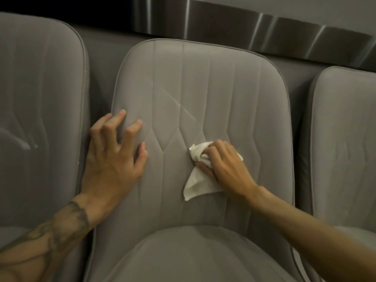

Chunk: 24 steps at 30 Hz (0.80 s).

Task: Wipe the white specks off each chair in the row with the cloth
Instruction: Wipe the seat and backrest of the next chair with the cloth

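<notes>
The middle grey chair [223, 94] fills the view, its stitched backrest facing me. A white cloth [198, 183] lies crumpled against the backrest's centre, and my right hand [225, 163] grips it there, fingers curled round the bunched top. My left hand [116, 157] rests on the backrest's left edge with fingers spread and bent at the tips, holding nothing. Faint pale streaks [173, 98] cross the backrest above the cloth. The chair's seat cushion [193, 255] bulges at the bottom.
A left chair [40, 98] carries a whitish smear [24, 144] on its backrest. A right chair [345, 149] stands close beside. Behind the row runs a grey wall with a brushed metal strip [264, 31]. Narrow dark gaps separate the chairs.
</notes>
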Each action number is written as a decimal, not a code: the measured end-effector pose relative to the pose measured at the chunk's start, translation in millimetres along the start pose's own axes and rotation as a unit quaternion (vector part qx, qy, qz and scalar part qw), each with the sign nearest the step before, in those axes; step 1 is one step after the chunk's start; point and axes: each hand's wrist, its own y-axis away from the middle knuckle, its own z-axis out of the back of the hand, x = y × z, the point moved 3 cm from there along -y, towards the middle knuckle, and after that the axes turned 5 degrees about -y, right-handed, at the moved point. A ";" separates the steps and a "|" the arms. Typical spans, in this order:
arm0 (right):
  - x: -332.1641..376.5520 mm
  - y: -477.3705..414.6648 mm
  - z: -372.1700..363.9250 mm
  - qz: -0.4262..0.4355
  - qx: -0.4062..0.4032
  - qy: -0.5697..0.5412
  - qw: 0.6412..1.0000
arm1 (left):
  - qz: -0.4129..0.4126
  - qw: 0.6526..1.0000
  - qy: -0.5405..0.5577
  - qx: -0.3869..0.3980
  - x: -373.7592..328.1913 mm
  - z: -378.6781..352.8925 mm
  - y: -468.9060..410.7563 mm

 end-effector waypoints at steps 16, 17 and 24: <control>-1.8 -3.8 -1.9 -0.038 -0.066 0.038 0.996 | 0.002 1.000 -0.001 0.001 0.5 -0.4 0.3; -8.7 -18.4 5.2 -0.072 -0.099 0.047 0.991 | 0.003 1.000 -0.002 0.001 1.0 -0.7 0.7; 24.1 46.1 -31.1 0.033 -0.004 0.029 0.999 | 0.003 1.000 -0.006 -0.003 1.1 -0.5 0.3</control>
